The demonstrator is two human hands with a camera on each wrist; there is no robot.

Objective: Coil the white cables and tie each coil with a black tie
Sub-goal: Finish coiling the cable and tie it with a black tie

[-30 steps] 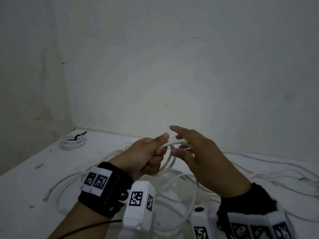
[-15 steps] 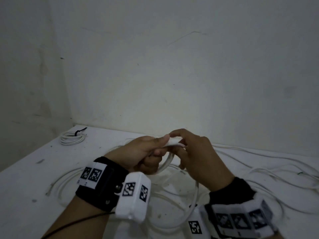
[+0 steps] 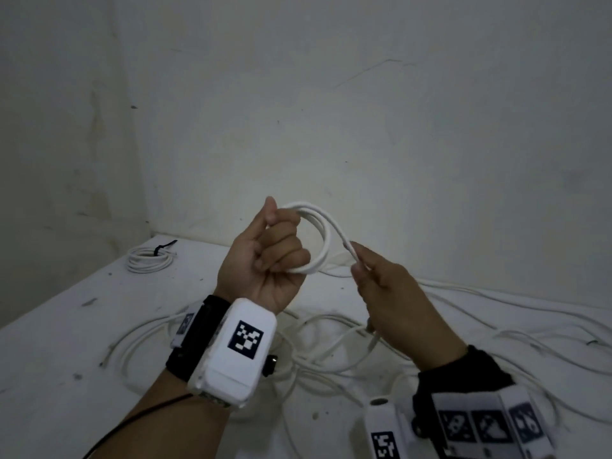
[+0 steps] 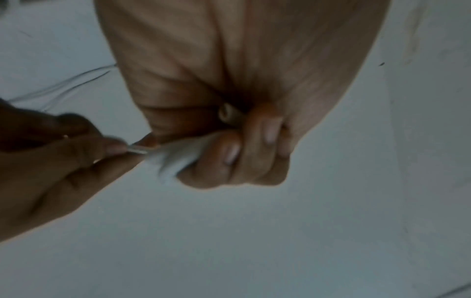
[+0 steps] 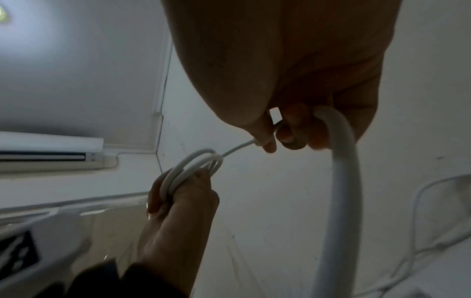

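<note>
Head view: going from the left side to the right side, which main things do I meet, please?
Tied coil on the table → left hand → coil in progress that it grips → right hand pinching the cable that leads off the coil → loose cables at far right.

- No words, brands or numbers to read anywhere in these views.
- Left wrist camera housing (image 3: 237,356): one black-and-white square marker (a coded pattern, no letters).
- Left wrist strap (image 3: 185,327): another such marker, half turned away.
- Right wrist band (image 3: 490,425): three markers in a row, blurred.
- Right wrist camera housing (image 3: 384,435): one more marker on its face.
</note>
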